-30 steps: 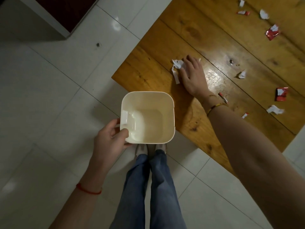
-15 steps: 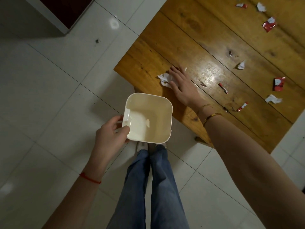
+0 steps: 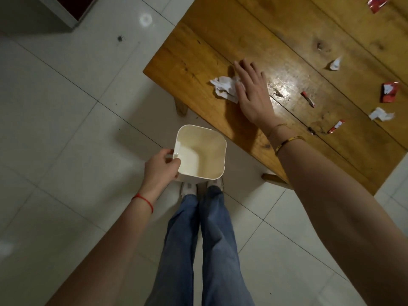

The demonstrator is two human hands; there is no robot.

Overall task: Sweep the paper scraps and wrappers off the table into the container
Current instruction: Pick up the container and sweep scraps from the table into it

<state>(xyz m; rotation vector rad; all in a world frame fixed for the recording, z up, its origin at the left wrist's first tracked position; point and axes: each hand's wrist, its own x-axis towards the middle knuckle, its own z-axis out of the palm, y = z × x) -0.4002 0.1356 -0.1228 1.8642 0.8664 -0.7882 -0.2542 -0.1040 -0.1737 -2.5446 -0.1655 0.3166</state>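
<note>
Right hand (image 3: pixel 254 93), flat and open, rests against crumpled paper (image 3: pixel 224 86) on the table (image 3: pixel 198 51); left hand (image 3: pixel 160 171) grips the container (image 3: pixel 217 138) rim.

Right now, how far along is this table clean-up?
Barely begun: the container, held by the left hand below the table edge, looks empty. In hand: the flat right hand pushes a clump of white paper scraps toward that edge. Left: red wrappers and other white scraps lie farther along the tabletop.
</note>
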